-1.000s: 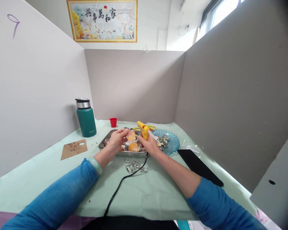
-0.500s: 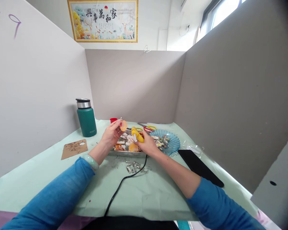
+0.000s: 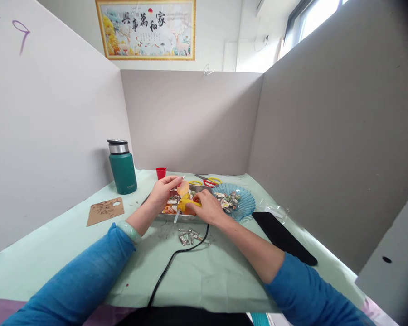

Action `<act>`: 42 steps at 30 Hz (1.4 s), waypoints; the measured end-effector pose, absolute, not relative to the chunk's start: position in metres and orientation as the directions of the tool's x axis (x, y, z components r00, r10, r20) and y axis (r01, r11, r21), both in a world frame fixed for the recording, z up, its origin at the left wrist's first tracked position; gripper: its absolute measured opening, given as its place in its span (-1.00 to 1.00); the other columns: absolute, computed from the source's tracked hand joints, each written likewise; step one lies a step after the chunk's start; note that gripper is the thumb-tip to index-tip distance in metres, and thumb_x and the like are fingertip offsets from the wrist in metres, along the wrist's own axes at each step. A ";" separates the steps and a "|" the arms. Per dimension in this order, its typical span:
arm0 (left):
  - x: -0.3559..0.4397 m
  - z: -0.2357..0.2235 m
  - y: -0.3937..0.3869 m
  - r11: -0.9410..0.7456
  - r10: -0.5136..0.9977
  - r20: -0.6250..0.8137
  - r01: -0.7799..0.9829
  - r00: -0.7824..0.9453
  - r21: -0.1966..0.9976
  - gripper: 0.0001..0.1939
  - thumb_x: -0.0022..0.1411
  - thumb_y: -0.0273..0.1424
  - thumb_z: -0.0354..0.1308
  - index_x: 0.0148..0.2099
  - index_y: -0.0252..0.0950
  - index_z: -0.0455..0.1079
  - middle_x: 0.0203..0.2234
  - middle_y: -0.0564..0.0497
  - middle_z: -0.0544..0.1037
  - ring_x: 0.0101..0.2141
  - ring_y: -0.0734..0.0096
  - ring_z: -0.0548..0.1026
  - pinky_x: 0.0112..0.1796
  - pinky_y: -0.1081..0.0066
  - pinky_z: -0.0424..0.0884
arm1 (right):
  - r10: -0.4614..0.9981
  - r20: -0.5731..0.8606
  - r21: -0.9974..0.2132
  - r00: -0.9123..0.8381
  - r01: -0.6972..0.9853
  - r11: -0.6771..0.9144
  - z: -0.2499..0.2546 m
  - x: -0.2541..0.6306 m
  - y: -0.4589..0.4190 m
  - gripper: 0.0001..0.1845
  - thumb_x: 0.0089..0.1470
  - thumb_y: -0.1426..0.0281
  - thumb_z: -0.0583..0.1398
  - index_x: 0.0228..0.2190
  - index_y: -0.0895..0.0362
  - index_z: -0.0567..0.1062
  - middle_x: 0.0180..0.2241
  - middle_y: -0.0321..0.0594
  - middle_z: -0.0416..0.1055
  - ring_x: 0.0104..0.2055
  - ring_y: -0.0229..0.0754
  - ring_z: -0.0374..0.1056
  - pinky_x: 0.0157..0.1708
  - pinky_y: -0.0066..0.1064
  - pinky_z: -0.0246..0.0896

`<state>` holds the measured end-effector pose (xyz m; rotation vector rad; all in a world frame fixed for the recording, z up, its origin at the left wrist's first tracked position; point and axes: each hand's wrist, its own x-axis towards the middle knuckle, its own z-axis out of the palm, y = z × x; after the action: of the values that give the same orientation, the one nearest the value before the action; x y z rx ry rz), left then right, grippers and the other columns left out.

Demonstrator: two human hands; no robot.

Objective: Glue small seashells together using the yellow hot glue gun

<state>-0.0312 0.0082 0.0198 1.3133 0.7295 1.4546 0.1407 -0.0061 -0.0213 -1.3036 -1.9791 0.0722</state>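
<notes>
Here, right grip close around glue gun.

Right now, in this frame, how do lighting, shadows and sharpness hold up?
Head view: the window glares nearly white; head view: a diagonal shadow crosses the back panel; head view: the upper right edge falls into blurred darkness; head view: the yellow tool stands out, but fine detail in the metal tray is too small to judge.

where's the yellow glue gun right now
In the head view, slightly below-left of centre, the yellow glue gun is in the right hand, over the metal tray, beside the orange disc in the left hand.
</notes>
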 end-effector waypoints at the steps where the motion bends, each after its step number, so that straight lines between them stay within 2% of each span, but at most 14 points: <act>1: -0.031 0.019 0.009 -0.322 0.930 0.354 -0.248 0.096 0.914 -0.65 -0.12 -0.22 0.34 -0.33 -0.37 0.47 -0.47 -0.03 0.50 -0.45 0.43 0.43 -0.43 0.42 0.36 | 0.784 0.592 -0.444 -0.188 0.736 0.512 -0.019 0.141 -0.007 -0.70 0.01 0.14 0.17 -0.39 0.13 0.48 -0.29 -0.15 0.40 -0.30 -0.18 0.32 -0.30 -0.40 0.10; 4: -0.030 0.016 0.008 -0.348 0.926 0.367 -0.180 0.087 0.920 -0.63 -0.14 -0.18 0.34 -0.33 -0.37 0.48 -0.45 -0.05 0.51 -0.45 0.40 0.44 -0.42 0.40 0.38 | 0.703 0.701 -0.520 -0.119 0.590 0.618 -0.012 0.140 -0.012 -0.71 0.14 0.23 0.04 -0.41 0.13 0.45 -0.36 -0.21 0.42 -0.33 -0.24 0.31 -0.30 -0.43 0.11; 6: -0.028 0.016 0.006 -0.367 0.922 0.380 -0.139 0.079 0.920 -0.62 -0.13 -0.17 0.33 -0.33 -0.37 0.49 -0.46 -0.06 0.51 -0.45 0.39 0.44 -0.43 0.40 0.38 | 0.720 0.686 -0.598 -0.107 0.480 0.642 -0.009 0.138 -0.015 -0.68 0.17 0.20 0.00 -0.39 0.12 0.43 -0.46 -0.28 0.42 -0.42 -0.27 0.31 -0.37 -0.45 0.11; 10: -0.023 0.018 0.000 -0.383 0.916 0.389 -0.079 0.101 0.920 -0.64 -0.13 -0.18 0.33 -0.36 -0.37 0.49 -0.48 -0.06 0.51 -0.45 0.38 0.44 -0.44 0.42 0.38 | 0.752 0.654 -0.650 -0.077 0.451 0.612 -0.010 0.134 -0.015 -0.71 0.05 0.16 0.12 -0.46 0.13 0.43 -0.53 -0.31 0.42 -0.49 -0.28 0.29 -0.46 -0.47 0.09; 13: -0.018 0.021 -0.005 -0.404 0.906 0.410 -0.078 0.105 0.912 -0.65 -0.07 -0.16 0.29 -0.34 -0.36 0.50 -0.43 -0.07 0.51 -0.42 0.38 0.44 -0.43 0.44 0.39 | 0.769 0.640 -0.706 0.000 0.394 0.588 -0.012 0.134 -0.012 -0.73 0.05 0.20 0.12 -0.51 0.13 0.41 -0.55 -0.30 0.41 -0.52 -0.28 0.29 -0.47 -0.47 0.12; 18: -0.016 0.027 -0.011 -0.434 0.891 0.439 -0.063 0.120 0.899 -0.66 -0.02 -0.16 0.26 -0.33 -0.36 0.51 -0.45 -0.07 0.50 -0.44 0.40 0.43 -0.45 0.46 0.39 | 0.837 0.546 -0.836 0.038 0.092 0.541 -0.006 0.136 -0.010 -0.74 -0.02 0.19 0.15 -0.46 0.14 0.39 -0.52 -0.28 0.42 -0.61 -0.31 0.26 -0.55 -0.46 0.19; 22: -0.019 0.025 -0.012 -0.457 0.863 0.456 -0.046 0.219 0.888 -0.71 -0.07 -0.25 0.31 -0.30 -0.34 0.53 -0.43 -0.07 0.53 -0.45 0.40 0.44 -0.43 0.45 0.38 | 0.845 0.534 -0.844 0.016 -0.058 0.534 -0.001 0.137 -0.013 -0.70 -0.04 0.16 0.16 -0.40 0.16 0.42 -0.48 -0.26 0.43 -0.63 -0.34 0.24 -0.57 -0.48 0.20; 25: -0.020 0.024 -0.011 -0.469 0.845 0.458 -0.031 0.277 0.883 -0.73 -0.08 -0.31 0.32 -0.28 -0.32 0.54 -0.39 -0.08 0.55 -0.47 0.43 0.43 -0.42 0.44 0.36 | 0.823 0.568 -0.819 0.001 -0.091 0.566 -0.002 0.138 -0.013 -0.70 -0.02 0.16 0.15 -0.38 0.16 0.43 -0.46 -0.28 0.42 -0.62 -0.36 0.24 -0.57 -0.49 0.19; 31: -0.024 0.024 -0.007 -0.447 0.863 0.449 -0.064 0.234 0.892 -0.78 -0.03 -0.29 0.29 -0.33 -0.33 0.55 -0.54 -0.04 0.50 -0.52 0.44 0.39 -0.43 0.45 0.33 | 0.804 0.587 -0.809 -0.094 -0.102 0.578 -0.006 0.137 -0.014 -0.68 -0.07 0.14 0.21 -0.36 0.12 0.42 -0.53 -0.32 0.38 -0.61 -0.32 0.27 -0.52 -0.45 0.24; 36: -0.029 0.023 -0.006 -0.443 0.848 0.442 -0.065 0.294 0.894 -0.75 0.01 -0.24 0.26 -0.34 -0.33 0.54 -0.63 -0.02 0.46 -0.55 0.44 0.39 -0.44 0.44 0.32 | 0.801 0.583 -0.811 -0.136 -0.036 0.584 -0.003 0.140 -0.019 -0.65 0.02 0.09 0.14 -0.36 0.12 0.47 -0.65 -0.34 0.31 -0.60 -0.29 0.27 -0.50 -0.44 0.25; 39: -0.029 0.023 -0.006 -0.463 0.835 0.451 -0.042 0.315 0.885 -0.75 0.00 -0.24 0.26 -0.34 -0.32 0.54 -0.62 -0.02 0.47 -0.56 0.44 0.39 -0.46 0.44 0.31 | 0.810 0.578 -0.815 -0.104 -0.015 0.579 -0.002 0.141 -0.019 -0.64 0.04 0.09 0.10 -0.40 0.12 0.46 -0.62 -0.31 0.34 -0.62 -0.30 0.26 -0.53 -0.45 0.23; 42: -0.028 0.022 -0.007 -0.471 0.826 0.450 -0.024 0.340 0.882 -0.74 -0.04 -0.28 0.29 -0.29 -0.32 0.55 -0.52 -0.05 0.52 -0.56 0.45 0.39 -0.45 0.42 0.33 | 0.810 0.582 -0.812 -0.066 -0.008 0.583 -0.003 0.142 -0.015 -0.66 0.05 0.11 0.10 -0.43 0.13 0.44 -0.58 -0.30 0.37 -0.62 -0.31 0.25 -0.56 -0.46 0.20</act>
<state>-0.0280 -0.0067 0.0223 1.7454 0.7173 1.2429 0.1417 -0.0152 -0.0032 -0.7143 -1.4973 0.7755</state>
